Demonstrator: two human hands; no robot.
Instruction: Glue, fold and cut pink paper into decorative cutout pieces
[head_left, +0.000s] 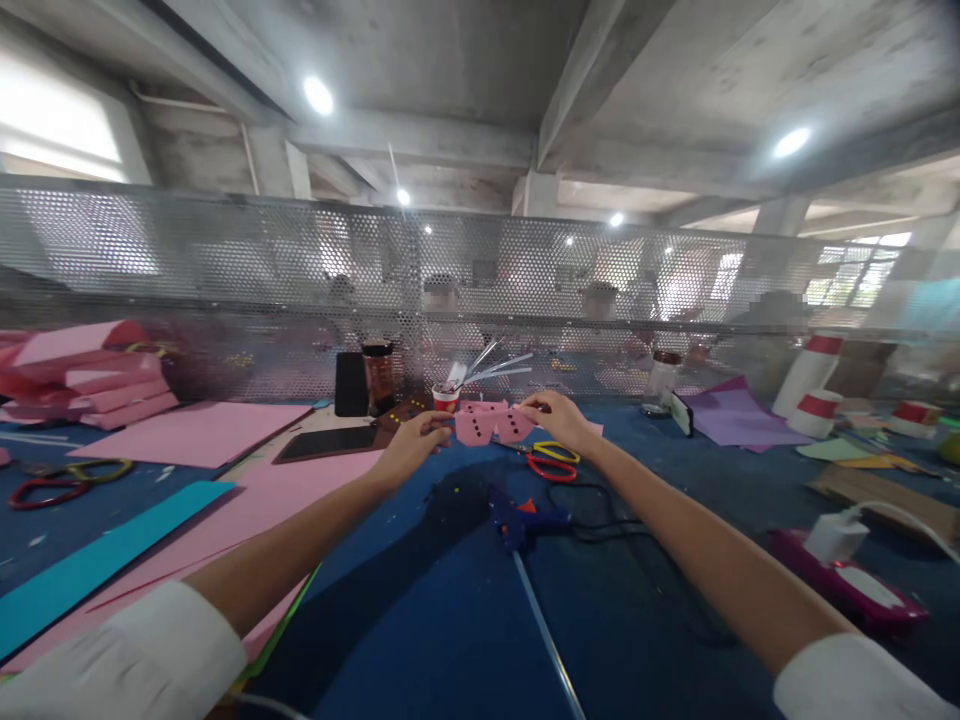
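Head view: left hand (pixel 417 440) and right hand (pixel 553 417) pinch opposite ends of a pink paper cutout (pixel 493 424), fingers clamped on it, above the blue table (pixel 450 620), beyond the glue gun (pixel 517 517).

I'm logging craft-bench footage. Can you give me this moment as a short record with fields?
left hand: pinches the left end of the pink cut-out
right hand: pinches its right end
cut-out: pink with dark dots
tools: blue glue gun between the forearms; scissors by the right wrist
surface: blue table; pink sheets and teal strip at left
backdrop: perforated screen
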